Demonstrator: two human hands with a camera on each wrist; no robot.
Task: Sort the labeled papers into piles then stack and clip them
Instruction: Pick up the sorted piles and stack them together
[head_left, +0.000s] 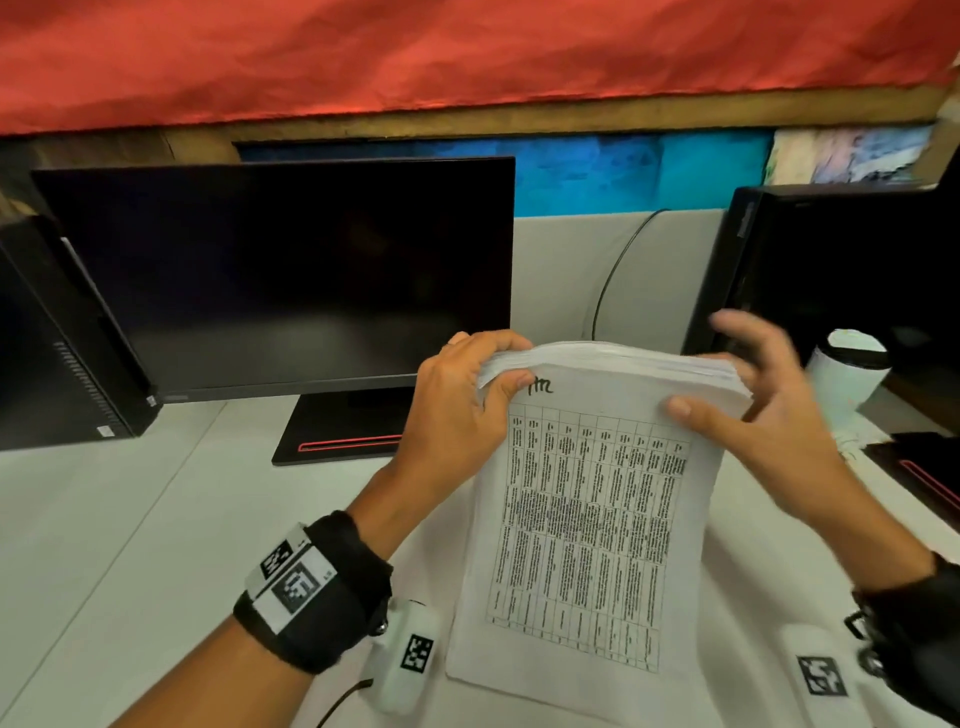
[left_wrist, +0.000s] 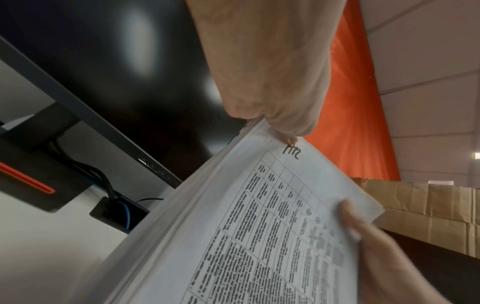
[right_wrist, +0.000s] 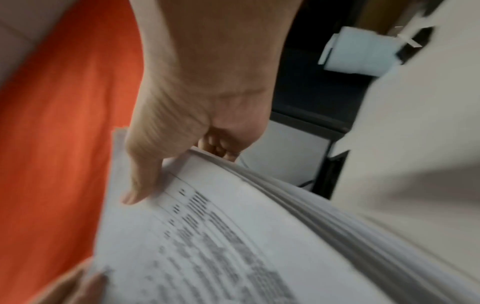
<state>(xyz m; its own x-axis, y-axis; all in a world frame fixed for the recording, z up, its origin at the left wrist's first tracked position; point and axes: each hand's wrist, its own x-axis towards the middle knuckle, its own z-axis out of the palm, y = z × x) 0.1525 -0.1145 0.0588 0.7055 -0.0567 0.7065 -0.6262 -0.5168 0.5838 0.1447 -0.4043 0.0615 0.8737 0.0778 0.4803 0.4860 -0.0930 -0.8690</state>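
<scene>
Thick, floppy paper stack (head_left: 597, 499) at frame centre, pinched by left hand (head_left: 457, 410) and right hand (head_left: 748, 410) at top corners, likely heavy, sagging.

Monitor (head_left: 270, 270) and tower (head_left: 841, 270) wall off bare desk (head_left: 104, 519).

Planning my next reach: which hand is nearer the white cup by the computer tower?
Right. The right hand holds the paper stack's right corner, just left of the white cup; the left hand grips the far corner.
</scene>
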